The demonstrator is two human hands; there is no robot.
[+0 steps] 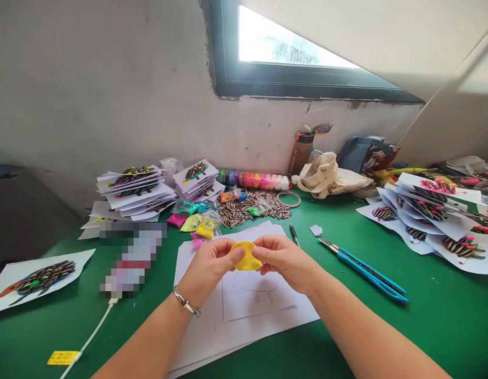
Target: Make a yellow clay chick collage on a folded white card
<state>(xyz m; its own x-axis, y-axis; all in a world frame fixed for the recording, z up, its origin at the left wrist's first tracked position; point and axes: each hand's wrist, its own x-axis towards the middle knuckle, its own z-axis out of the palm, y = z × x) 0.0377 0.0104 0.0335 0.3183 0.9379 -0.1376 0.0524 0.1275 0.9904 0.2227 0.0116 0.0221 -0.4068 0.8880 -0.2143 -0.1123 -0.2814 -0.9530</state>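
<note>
A flattened round piece of yellow clay is held up between both hands. My left hand pinches its left edge between thumb and fingers, and my right hand pinches the right edge the same way. Below them lies a small sheet of paper with a pencil outline of a body and legs, partly hidden by the hands. It rests on a stack of larger white sheets.
Right of the papers lie a black pen and a blue utility knife. Behind are sunflower seeds, clay packets and a bottle. Seed-picture cards stand stacked left and right. A white cable runs at left.
</note>
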